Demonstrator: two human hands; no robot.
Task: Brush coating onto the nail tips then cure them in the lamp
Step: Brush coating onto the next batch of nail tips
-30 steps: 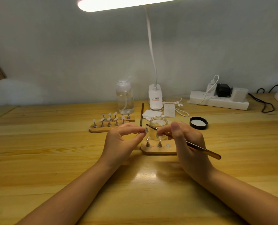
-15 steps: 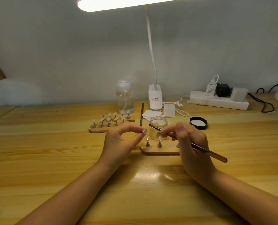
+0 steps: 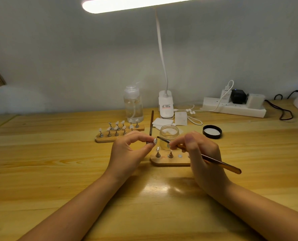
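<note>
While at frame centre over our counter: our left hand fingers pinching a nail tip, right hand gripping the brush.

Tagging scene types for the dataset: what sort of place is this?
Probably a home nail-art desk rather than a salon: wooden stands of nail tips, a small glass jar with its lid off, a desk lamp and a power strip on a wooden table.

Item count, wooden desk

Two hands; two brushes; three wooden holders; two tip stands on the near holder; about ten on the far pair; one jar; one lid; one bottle; one power strip.
</note>
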